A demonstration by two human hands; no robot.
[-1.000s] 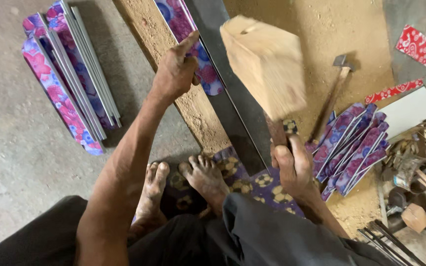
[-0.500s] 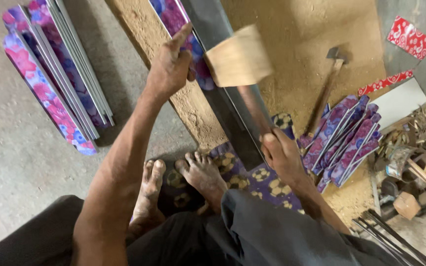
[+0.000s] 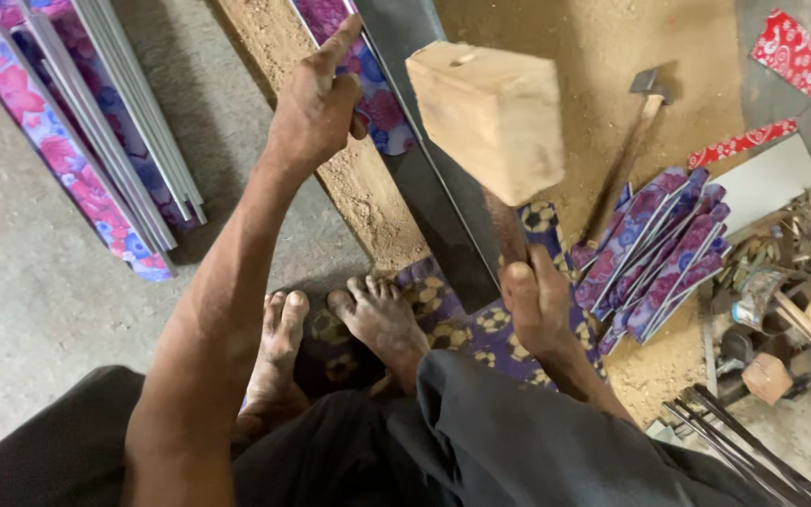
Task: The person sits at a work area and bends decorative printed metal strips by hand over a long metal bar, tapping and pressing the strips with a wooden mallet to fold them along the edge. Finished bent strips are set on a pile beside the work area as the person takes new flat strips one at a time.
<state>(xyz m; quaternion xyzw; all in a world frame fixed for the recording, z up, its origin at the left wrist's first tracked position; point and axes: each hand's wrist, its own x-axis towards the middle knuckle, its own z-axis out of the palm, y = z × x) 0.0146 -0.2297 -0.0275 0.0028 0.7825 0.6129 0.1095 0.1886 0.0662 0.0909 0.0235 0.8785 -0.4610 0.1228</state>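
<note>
My right hand (image 3: pixel 539 305) grips the handle of a big wooden mallet (image 3: pixel 492 117), whose pale block head is raised above a long grey metal rail (image 3: pixel 429 150). My left hand (image 3: pixel 316 103) presses flat on a floral-printed metal sheet (image 3: pixel 373 99) that lies against that rail, resting on a sawdust-covered wooden beam (image 3: pixel 359 188). My bare feet (image 3: pixel 349 324) sit just below the beam on a patterned purple cloth (image 3: pixel 481 324).
A stack of folded floral metal strips (image 3: pixel 77 141) lies on the concrete at left. More folded floral pieces (image 3: pixel 659 244) are fanned at right beside a small hammer (image 3: pixel 635 131). Red printed sheets (image 3: pixel 795 56) and assorted tools and scrap (image 3: pixel 781 319) crowd the right edge.
The mallet swung down onto the rail half a second ago and is now lifted again. My left hand has stayed on the sheet.
</note>
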